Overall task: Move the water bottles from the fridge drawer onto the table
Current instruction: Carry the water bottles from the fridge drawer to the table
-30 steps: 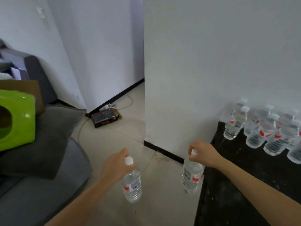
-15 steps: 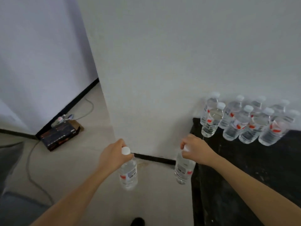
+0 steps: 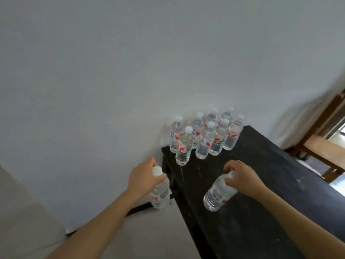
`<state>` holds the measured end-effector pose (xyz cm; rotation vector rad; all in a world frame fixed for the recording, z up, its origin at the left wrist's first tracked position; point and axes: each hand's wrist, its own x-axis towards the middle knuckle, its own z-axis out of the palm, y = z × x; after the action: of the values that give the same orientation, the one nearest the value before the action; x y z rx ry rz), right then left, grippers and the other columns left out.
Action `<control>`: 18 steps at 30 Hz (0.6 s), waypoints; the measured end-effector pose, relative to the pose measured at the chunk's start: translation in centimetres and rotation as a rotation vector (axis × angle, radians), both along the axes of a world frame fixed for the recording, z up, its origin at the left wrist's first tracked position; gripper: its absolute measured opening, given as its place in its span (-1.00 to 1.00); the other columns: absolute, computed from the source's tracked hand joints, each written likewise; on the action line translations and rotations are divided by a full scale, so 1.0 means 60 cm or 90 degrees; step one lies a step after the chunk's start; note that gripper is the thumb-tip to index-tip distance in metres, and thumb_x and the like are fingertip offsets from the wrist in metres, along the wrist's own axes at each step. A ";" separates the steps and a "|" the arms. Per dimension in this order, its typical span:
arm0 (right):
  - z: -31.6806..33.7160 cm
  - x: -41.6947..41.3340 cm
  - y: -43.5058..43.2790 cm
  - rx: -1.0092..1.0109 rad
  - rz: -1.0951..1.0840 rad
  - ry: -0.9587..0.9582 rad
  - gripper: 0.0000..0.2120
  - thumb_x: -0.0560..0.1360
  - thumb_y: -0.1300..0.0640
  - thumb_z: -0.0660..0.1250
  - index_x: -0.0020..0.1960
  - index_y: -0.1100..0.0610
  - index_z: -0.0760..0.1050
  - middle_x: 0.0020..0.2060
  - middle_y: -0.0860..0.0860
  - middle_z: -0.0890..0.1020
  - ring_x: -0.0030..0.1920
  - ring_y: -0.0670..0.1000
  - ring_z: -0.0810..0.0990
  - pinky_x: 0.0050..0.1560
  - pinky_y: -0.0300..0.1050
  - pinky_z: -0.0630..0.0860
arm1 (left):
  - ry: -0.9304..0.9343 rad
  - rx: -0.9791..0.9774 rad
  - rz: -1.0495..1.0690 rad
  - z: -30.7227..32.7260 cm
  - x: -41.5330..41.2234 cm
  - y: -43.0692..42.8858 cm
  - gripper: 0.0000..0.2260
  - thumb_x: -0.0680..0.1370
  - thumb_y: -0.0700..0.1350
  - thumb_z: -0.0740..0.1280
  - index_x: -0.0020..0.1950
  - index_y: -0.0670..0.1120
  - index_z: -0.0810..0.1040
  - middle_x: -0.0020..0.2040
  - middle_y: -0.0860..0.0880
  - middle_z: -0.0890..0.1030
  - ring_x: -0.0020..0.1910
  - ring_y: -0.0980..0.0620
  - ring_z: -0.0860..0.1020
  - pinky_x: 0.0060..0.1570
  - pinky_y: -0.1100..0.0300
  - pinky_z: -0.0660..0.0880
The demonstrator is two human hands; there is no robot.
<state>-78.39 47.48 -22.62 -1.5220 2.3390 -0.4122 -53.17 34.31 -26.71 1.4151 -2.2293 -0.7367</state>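
My left hand (image 3: 142, 175) grips a clear water bottle (image 3: 160, 192) by its neck, hanging it over the floor just left of the black table (image 3: 261, 184). My right hand (image 3: 242, 177) holds a second water bottle (image 3: 217, 194) by its white cap; this bottle hangs tilted above the table top. Several more bottles (image 3: 205, 136) with white caps and red labels stand clustered at the table's far corner against the white wall. The fridge drawer is out of sight.
The table's left edge runs between my two hands. A wooden chair or frame (image 3: 321, 143) stands beyond the table at the right. Pale floor (image 3: 149, 236) and a black skirting strip lie below my left arm.
My view has swung right, off the sofa and floor box. Both hands carried their bottles toward the table; the right bottle is now above the top and the left one reached its edge.
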 end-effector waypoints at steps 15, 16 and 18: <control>-0.046 -0.177 -0.064 -0.043 -0.103 -0.065 -0.74 0.38 0.19 0.41 0.01 0.03 0.43 -0.09 -0.04 0.45 -0.09 -0.04 0.47 -0.19 -0.28 0.38 | -0.014 0.007 -0.068 -0.012 -0.250 -0.054 -0.74 0.41 0.08 0.37 -0.12 -0.03 0.37 -0.24 0.07 0.47 -0.23 0.04 0.46 -0.31 0.19 0.30; -0.049 -0.185 -0.078 -0.055 -0.108 -0.071 -0.75 0.37 0.19 0.40 0.00 0.04 0.43 -0.08 -0.04 0.45 -0.10 -0.04 0.46 -0.23 -0.30 0.35 | -0.011 0.011 -0.062 -0.013 -0.257 -0.057 -0.74 0.40 0.08 0.37 -0.11 -0.03 0.38 -0.23 0.07 0.48 -0.23 0.04 0.47 -0.31 0.18 0.32; -0.054 -0.197 -0.112 -0.081 -0.109 -0.075 -0.76 0.37 0.21 0.39 0.00 0.06 0.44 -0.07 -0.04 0.44 -0.14 -0.07 0.44 -0.29 -0.33 0.29 | -0.002 0.022 -0.052 -0.018 -0.269 -0.063 -0.75 0.40 0.07 0.38 -0.10 -0.04 0.40 -0.22 0.05 0.50 -0.20 0.02 0.51 -0.25 0.13 0.41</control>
<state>-90.20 40.78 -25.86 -1.3148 2.3968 -0.6853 -69.29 30.50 -27.77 1.3489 -2.2996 -0.8044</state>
